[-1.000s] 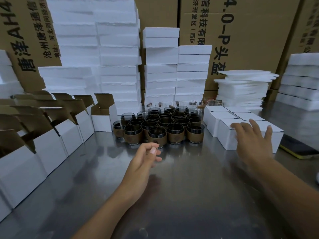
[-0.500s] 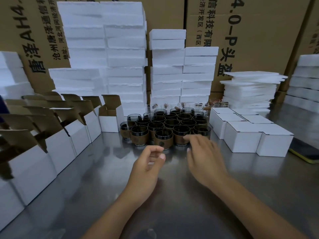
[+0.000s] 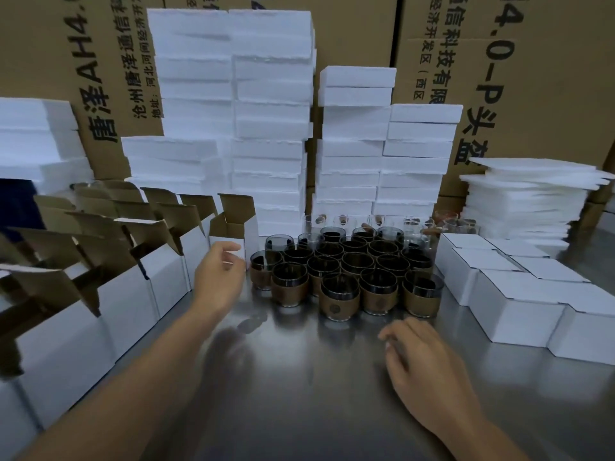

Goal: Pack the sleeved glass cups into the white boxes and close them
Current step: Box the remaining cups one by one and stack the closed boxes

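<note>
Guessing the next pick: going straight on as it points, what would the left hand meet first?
Probably the open white box just beyond the left hand, beside the sleeved cups; depth is unclear.

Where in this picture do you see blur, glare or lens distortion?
Head view: motion blur smears the right hand, the left hand less. Head view: the steel table carries a pale glare patch and dim reflections of the sleeved cups. Head view: the wide lens tilts the cardboard cartons at the edges.
</note>
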